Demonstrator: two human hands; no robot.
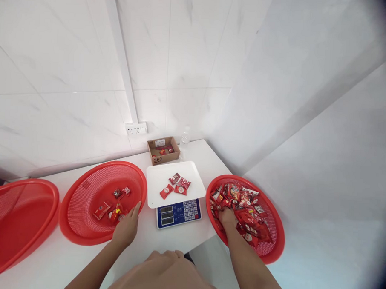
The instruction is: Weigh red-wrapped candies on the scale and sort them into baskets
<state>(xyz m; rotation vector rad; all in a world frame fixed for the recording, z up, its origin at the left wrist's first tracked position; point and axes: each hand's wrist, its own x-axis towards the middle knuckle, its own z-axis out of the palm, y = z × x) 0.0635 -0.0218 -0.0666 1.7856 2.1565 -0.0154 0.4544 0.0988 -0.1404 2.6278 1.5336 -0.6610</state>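
My left hand [127, 227] is at the near right edge of a round red plastic basket [90, 189], its fingers closed over the rim. Inside that basket lie several small red packets [101, 210]. My right hand [227, 217] reaches into another red basket [280, 240], heaped with red wrapped snack packets [250, 215]. Its fingertips are buried among them, so I cannot see whether they grip one. Between the baskets stands a blue digital scale [179, 214] with a white tray [156, 185] on top. Several red packets [180, 189] lie loosely on this tray.
A third red basket [20, 222] sits at the far left, its outer side cut off. Behind the scale, a small cardboard box [167, 158] holds some red packets, with a clear bottle [185, 137] beside it. A wall socket [136, 128] is above the white table [208, 156].
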